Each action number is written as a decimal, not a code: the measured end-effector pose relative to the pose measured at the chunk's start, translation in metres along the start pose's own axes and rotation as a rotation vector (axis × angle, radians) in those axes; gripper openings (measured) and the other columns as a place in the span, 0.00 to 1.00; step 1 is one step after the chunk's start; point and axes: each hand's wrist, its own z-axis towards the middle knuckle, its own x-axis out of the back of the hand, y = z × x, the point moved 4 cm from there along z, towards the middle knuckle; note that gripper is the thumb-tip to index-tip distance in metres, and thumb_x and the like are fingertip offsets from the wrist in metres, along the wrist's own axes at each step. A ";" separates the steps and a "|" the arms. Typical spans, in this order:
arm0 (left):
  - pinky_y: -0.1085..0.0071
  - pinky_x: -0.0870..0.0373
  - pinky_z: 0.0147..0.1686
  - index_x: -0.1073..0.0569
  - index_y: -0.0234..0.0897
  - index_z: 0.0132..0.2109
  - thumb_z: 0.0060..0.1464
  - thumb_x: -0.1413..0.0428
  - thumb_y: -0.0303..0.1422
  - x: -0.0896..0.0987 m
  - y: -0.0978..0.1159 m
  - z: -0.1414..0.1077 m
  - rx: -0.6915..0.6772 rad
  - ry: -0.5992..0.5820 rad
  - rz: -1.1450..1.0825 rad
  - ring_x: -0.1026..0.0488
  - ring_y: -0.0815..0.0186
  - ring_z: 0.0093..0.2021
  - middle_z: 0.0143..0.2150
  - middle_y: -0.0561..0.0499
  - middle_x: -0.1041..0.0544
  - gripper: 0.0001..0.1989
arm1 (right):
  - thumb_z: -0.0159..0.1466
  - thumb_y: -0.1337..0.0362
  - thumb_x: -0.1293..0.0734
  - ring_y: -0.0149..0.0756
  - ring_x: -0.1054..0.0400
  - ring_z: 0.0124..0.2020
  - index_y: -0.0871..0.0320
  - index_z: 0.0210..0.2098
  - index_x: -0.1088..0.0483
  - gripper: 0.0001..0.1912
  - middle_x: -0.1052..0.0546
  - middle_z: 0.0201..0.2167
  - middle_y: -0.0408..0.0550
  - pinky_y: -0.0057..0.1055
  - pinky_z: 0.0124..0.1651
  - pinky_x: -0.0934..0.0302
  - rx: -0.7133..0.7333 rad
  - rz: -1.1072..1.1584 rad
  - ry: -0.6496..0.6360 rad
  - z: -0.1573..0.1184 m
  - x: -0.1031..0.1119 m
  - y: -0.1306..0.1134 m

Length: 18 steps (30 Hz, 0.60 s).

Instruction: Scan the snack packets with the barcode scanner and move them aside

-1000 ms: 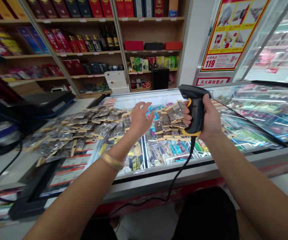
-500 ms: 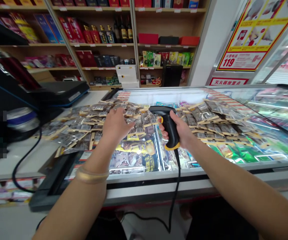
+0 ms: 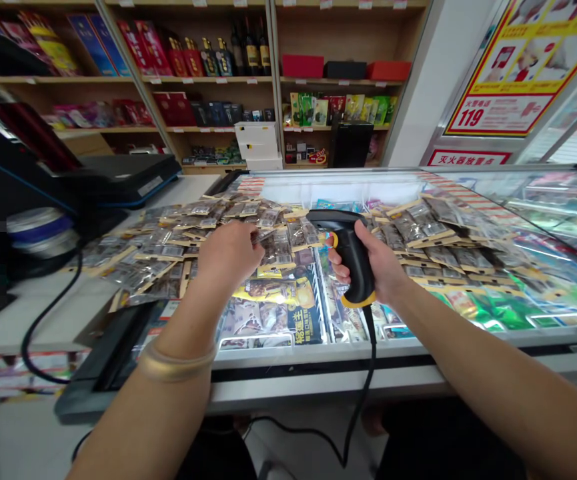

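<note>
My right hand (image 3: 381,263) is wrapped round the handle of a black and yellow barcode scanner (image 3: 358,267), whose head faces left. A black cable hangs from its base. My left hand (image 3: 231,257), with a gold bangle (image 3: 175,363) on the wrist, is closed at the left pile of small packets (image 3: 161,243). Thumb and fingers pinch the edge of one clear packet (image 3: 267,235); most of the grip is hidden behind the hand. These packets have dark contents and tan card edges. A second pile of packets (image 3: 428,230) lies to the right of the scanner.
Both piles lie on the glass top of a chest freezer (image 3: 318,380) with bagged goods inside. A black scale-like device (image 3: 128,177) and a white and blue roll (image 3: 41,230) stand at the left. Stocked shelves (image 3: 208,80) rise behind. The scanner cable (image 3: 363,400) loops to the floor.
My left hand has gone from spread fingers over the pile to a pinch on a packet. The scanner has shifted slightly right in view, still in my right hand.
</note>
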 end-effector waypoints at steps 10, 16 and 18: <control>0.66 0.25 0.40 0.23 0.36 0.44 0.49 0.42 0.25 -0.006 -0.012 0.012 0.224 0.244 -1.356 0.25 0.64 0.35 0.34 0.49 0.23 0.13 | 0.68 0.42 0.40 0.26 0.41 0.18 0.60 0.37 0.30 0.25 0.31 0.22 0.43 0.24 0.20 0.42 0.018 -0.003 -0.025 -0.002 -0.003 -0.001; 0.72 0.33 0.22 0.24 0.32 0.41 0.58 0.49 0.36 -0.028 0.018 0.006 0.314 -0.319 -1.997 0.33 0.70 0.22 0.25 0.49 0.28 0.13 | 0.68 0.42 0.40 0.26 0.41 0.18 0.60 0.37 0.30 0.26 0.31 0.22 0.43 0.24 0.20 0.41 0.020 -0.005 -0.025 -0.003 -0.003 -0.001; 0.69 0.31 0.23 0.23 0.31 0.43 0.60 0.51 0.48 -0.030 0.023 0.003 0.300 -0.388 -2.038 0.31 0.67 0.24 0.26 0.46 0.27 0.23 | 0.68 0.42 0.41 0.26 0.41 0.17 0.60 0.37 0.29 0.26 0.31 0.22 0.43 0.24 0.20 0.42 0.022 -0.004 -0.020 -0.003 -0.003 -0.002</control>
